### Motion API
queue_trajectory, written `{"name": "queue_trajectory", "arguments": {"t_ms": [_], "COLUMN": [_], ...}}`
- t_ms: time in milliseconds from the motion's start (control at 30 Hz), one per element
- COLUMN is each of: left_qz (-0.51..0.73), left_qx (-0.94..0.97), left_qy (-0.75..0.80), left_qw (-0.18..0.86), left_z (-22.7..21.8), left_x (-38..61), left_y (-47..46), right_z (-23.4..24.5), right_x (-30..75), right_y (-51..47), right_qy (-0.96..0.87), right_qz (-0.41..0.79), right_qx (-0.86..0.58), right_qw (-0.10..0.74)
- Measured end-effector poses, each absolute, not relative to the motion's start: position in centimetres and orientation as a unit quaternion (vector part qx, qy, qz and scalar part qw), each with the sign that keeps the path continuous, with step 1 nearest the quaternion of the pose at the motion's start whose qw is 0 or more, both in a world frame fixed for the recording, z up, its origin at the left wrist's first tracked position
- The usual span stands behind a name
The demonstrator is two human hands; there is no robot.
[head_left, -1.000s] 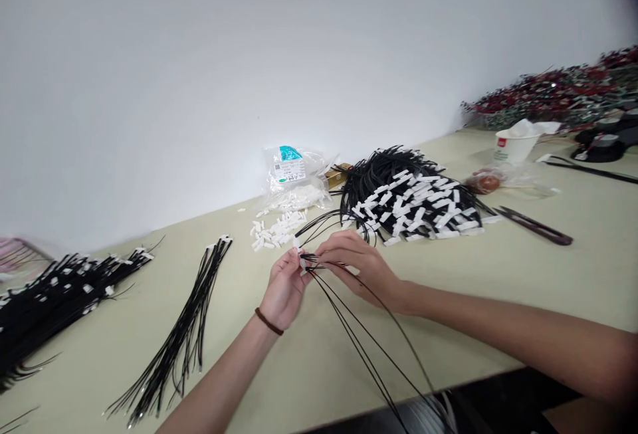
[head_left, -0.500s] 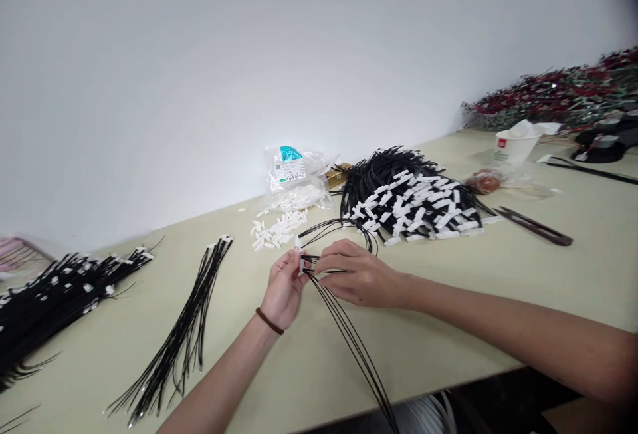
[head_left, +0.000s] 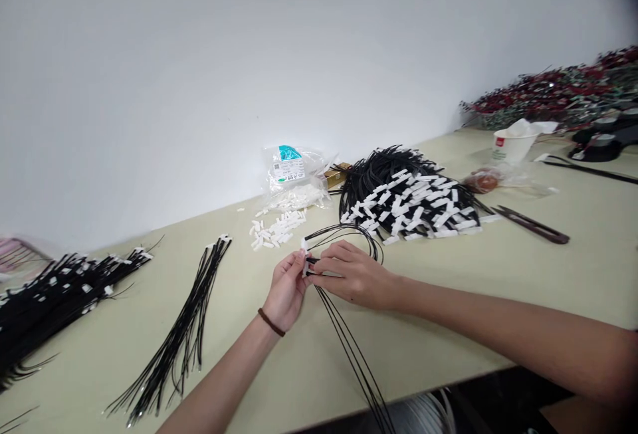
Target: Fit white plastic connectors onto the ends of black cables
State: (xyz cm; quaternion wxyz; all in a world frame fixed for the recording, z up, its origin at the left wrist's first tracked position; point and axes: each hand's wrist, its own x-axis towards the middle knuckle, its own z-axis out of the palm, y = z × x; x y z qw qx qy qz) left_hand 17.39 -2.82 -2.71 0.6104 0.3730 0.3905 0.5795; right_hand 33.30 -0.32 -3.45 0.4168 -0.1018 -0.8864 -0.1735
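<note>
One smooth, pale table point(head_left: 299, 367) runs along a white wall point(head_left: 199, 88). Over it my left hand point(head_left: 288, 284) pinches a white plastic connector point(head_left: 304, 246) while my right hand point(head_left: 357, 278) grips, and partly hides, thin black wires point(head_left: 379, 413) that trail past the table's near edge. Farther off lie loose white pieces point(head_left: 279, 226), a crinkled clear bag point(head_left: 289, 168) and, to the right, a tangled black wire heap point(head_left: 371, 181) and dark snips point(head_left: 543, 228).
</note>
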Motion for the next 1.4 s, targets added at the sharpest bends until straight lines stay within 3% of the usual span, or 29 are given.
{"name": "queue_trajectory", "arguments": {"t_ms": [300,533,633,800,967,1067,1267,1400], "left_qz": [0.556,0.548,0.554,0.56,0.565,0.561,0.566,0.564], "left_qx": [0.389,0.396,0.394,0.392,0.386,0.385,0.379,0.38], "left_qy": [0.402,0.401,0.399,0.41,0.425,0.432,0.43,0.431], "left_qw": [0.614,0.618,0.616,0.604,0.593,0.591,0.593,0.593], "left_z": [-2.8,-2.9,-2.8,-2.6,-2.6,-2.7,-2.7,-2.7], "left_x": [17.5,17.5,17.5,17.4,17.3,17.3,17.2,17.3], "left_y": [-3.0,-3.0,-2.9,-2.9,-2.9,-2.9,-2.9,-2.9], "right_z": [-2.3,-2.4,-2.5,-1.6,0.3,1.1,2.1,2.2], "right_x": [33.7,33.8,33.8,34.0,34.7,35.6,38.6,39.1], "right_y": [-0.5,-0.1,0.1,-0.3,-0.4,0.7,3.9,3.9], "right_qy": [-0.88,-0.889,-0.901,-0.855,-0.692,-0.572,-0.438,-0.515], "right_qz": [-0.279,-0.256,-0.148,0.145,0.429,0.52,0.4,0.21], "right_qx": [-0.055,-0.055,-0.075,-0.117,-0.175,-0.172,-0.255,-0.322], "right_qw": [0.381,0.375,0.4,0.485,0.554,0.61,0.764,0.766]}}
